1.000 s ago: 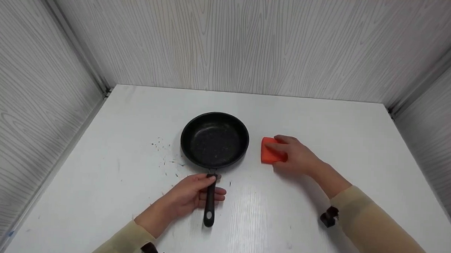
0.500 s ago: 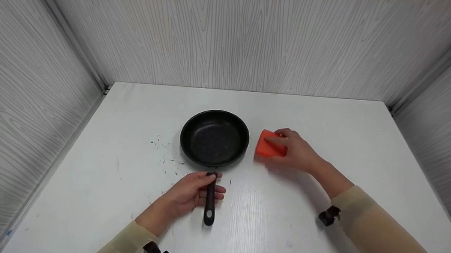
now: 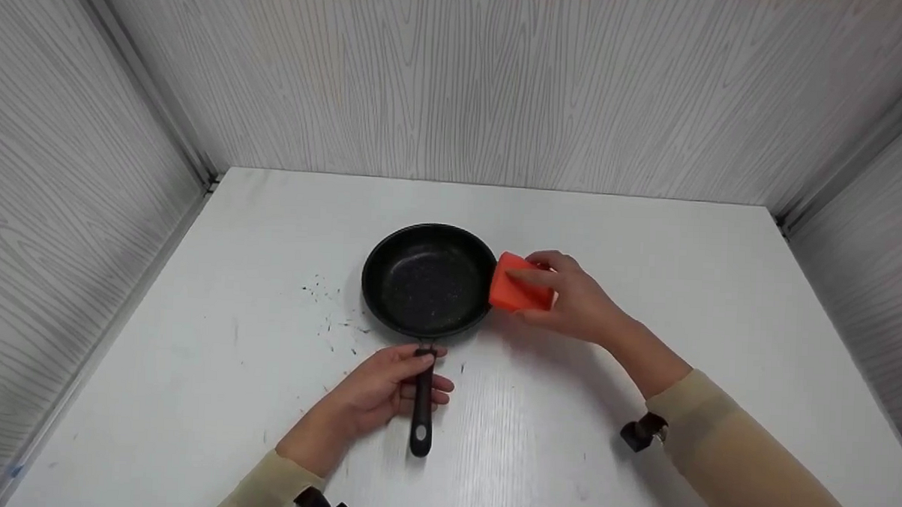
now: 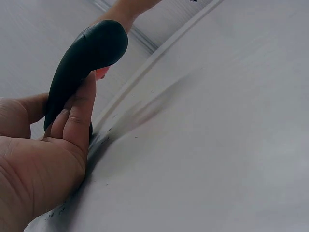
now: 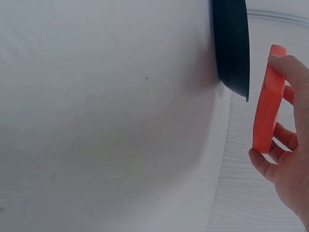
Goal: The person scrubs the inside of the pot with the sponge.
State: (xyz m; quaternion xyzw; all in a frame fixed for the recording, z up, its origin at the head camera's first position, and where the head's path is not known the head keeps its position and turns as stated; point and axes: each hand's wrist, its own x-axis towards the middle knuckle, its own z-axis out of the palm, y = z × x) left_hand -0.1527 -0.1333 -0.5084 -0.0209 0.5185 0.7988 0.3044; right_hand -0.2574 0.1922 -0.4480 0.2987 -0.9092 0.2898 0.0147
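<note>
A black frying pan (image 3: 429,283) sits on the white table, its handle (image 3: 421,421) pointing toward me. My left hand (image 3: 382,386) grips that handle near the pan, thumb on top and fingers beneath; the left wrist view shows the handle (image 4: 77,67) against the fingers. In my right hand (image 3: 581,299) is an orange sponge (image 3: 521,284), pinched between thumb and fingers. From the head it overlaps the pan's right rim. The right wrist view shows the sponge (image 5: 269,106) lifted off the table, apart from the pan's side (image 5: 231,48).
Dark crumbs and specks (image 3: 343,325) lie scattered on the table (image 3: 646,260) left of the pan. Pale wood-grain panels (image 3: 457,81) stand at the back and on both sides. A dark clip device (image 3: 643,431) is fixed at the right sleeve.
The right hand has lifted the orange sponge off the table and carried it left to the pan's right rim. The left hand keeps its grip on the handle.
</note>
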